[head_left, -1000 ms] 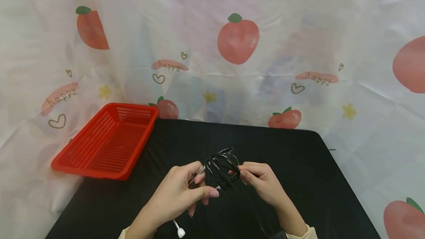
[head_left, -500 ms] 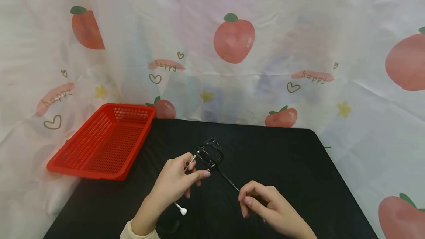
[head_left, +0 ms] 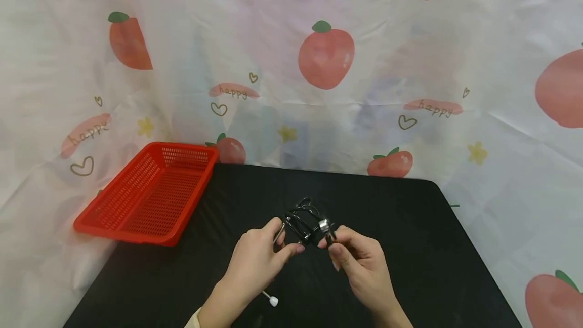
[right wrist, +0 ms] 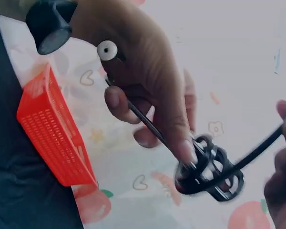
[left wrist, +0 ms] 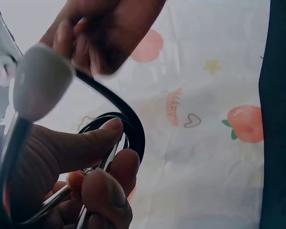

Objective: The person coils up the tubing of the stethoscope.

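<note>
A stethoscope with its black tubing (head_left: 298,227) wound in loops hangs above the table. My left hand (head_left: 255,262) grips its metal ear tubes just below the loops, thumb and fingers curled round them. One white ear tip (head_left: 273,301) sticks out under that hand; in the left wrist view an ear tip (left wrist: 43,81) looms large. My right hand (head_left: 362,262) pinches the free tubing end by the shiny chest piece (head_left: 325,226), right of the loops. In the right wrist view the tubing (right wrist: 257,152) runs from the loops to the right hand (right wrist: 283,176), cut by the frame edge.
A red perforated plastic basket (head_left: 191,201) stands at the table's left back. The black table (head_left: 387,211) lies below the hands. Behind it hangs a white curtain (head_left: 273,39) printed with fruit. A dark round-faced device (right wrist: 55,40) sits at the left wrist.
My right hand drew the tubing out down to the right, then came back up beside the loops, where the chest piece now shows. My left hand kept its grip on the ear tubes.
</note>
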`<state>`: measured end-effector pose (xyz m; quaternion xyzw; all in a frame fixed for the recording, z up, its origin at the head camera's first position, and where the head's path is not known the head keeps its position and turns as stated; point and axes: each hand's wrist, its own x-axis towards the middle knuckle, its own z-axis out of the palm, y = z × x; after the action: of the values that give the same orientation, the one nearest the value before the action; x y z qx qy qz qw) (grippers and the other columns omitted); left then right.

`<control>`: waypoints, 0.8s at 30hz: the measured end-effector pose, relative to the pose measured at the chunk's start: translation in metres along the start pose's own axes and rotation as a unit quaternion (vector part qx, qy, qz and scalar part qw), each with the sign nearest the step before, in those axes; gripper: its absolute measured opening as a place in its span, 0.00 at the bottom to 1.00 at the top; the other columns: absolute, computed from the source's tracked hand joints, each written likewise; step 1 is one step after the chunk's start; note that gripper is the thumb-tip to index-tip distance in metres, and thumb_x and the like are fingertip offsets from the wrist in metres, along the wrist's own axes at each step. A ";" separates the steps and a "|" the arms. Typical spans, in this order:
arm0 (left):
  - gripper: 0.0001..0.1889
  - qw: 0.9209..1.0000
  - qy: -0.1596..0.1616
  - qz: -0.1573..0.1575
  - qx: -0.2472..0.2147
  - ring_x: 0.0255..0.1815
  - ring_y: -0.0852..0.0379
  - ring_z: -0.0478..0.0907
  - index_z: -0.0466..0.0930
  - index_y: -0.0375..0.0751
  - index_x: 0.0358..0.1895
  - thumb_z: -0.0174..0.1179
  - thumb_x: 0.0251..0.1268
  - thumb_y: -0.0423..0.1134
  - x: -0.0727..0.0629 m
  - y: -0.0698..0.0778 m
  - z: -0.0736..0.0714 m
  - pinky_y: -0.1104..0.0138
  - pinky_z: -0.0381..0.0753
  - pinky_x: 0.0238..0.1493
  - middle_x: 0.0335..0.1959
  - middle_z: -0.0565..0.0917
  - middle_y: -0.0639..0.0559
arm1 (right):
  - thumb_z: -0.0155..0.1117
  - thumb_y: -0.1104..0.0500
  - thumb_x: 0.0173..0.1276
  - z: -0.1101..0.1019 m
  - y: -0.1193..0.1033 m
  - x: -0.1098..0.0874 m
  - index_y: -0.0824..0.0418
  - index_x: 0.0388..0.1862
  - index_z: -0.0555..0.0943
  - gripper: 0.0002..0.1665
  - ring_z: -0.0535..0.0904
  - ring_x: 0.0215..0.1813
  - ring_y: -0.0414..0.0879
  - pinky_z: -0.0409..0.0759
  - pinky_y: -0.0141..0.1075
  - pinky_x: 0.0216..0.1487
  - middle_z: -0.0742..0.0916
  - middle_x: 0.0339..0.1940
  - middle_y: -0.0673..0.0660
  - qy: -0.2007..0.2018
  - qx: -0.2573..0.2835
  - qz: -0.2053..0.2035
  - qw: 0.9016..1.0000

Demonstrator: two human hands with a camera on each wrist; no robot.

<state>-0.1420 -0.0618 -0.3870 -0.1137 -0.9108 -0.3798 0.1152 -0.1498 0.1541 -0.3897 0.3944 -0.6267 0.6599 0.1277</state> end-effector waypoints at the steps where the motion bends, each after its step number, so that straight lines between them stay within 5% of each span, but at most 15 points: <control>1: 0.23 1.000 0.010 0.003 0.015 0.11 0.71 0.60 0.67 0.52 0.28 0.77 0.57 0.51 0.000 0.000 0.001 0.73 0.58 0.15 0.12 0.64 0.66 | 0.52 0.76 0.76 0.003 -0.001 0.001 0.66 0.46 0.81 0.12 0.72 0.30 0.44 0.75 0.33 0.31 0.83 0.39 0.49 0.021 -0.019 0.010 1.000; 7: 0.23 0.997 0.052 0.006 0.054 0.14 0.69 0.58 0.68 0.53 0.29 0.79 0.53 0.51 -0.002 -0.003 0.003 0.73 0.56 0.16 0.15 0.65 0.65 | 0.45 0.75 0.80 0.012 -0.002 0.007 0.69 0.44 0.76 0.11 0.78 0.48 0.45 0.79 0.31 0.53 0.77 0.47 0.52 0.056 -0.056 0.067 0.995; 15: 0.24 0.995 0.076 0.019 0.053 0.13 0.70 0.56 0.68 0.52 0.29 0.81 0.50 0.50 0.001 -0.005 0.003 0.73 0.54 0.17 0.15 0.63 0.65 | 0.44 0.71 0.83 0.016 0.000 0.011 0.70 0.65 0.65 0.15 0.75 0.33 0.46 0.77 0.35 0.37 0.79 0.33 0.54 0.111 -0.072 0.093 0.987; 20: 0.24 0.994 0.090 0.022 0.055 0.14 0.70 0.58 0.69 0.52 0.29 0.81 0.49 0.50 0.003 -0.005 0.002 0.72 0.55 0.17 0.15 0.64 0.65 | 0.48 0.71 0.82 0.019 0.001 0.015 0.67 0.64 0.66 0.15 0.73 0.30 0.45 0.74 0.35 0.33 0.78 0.29 0.54 0.128 -0.147 0.085 0.977; 24: 0.24 0.994 0.097 0.021 0.048 0.15 0.70 0.60 0.70 0.52 0.31 0.81 0.49 0.50 0.004 -0.005 0.000 0.73 0.58 0.17 0.17 0.67 0.65 | 0.58 0.72 0.77 0.019 0.004 0.017 0.63 0.60 0.76 0.16 0.73 0.28 0.39 0.72 0.30 0.28 0.80 0.29 0.50 0.127 -0.254 0.055 0.957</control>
<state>-0.1474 -0.0648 -0.3890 -0.0899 -0.9100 -0.3419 0.2165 -0.1566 0.1306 -0.3831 0.2269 -0.7726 0.5300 0.2659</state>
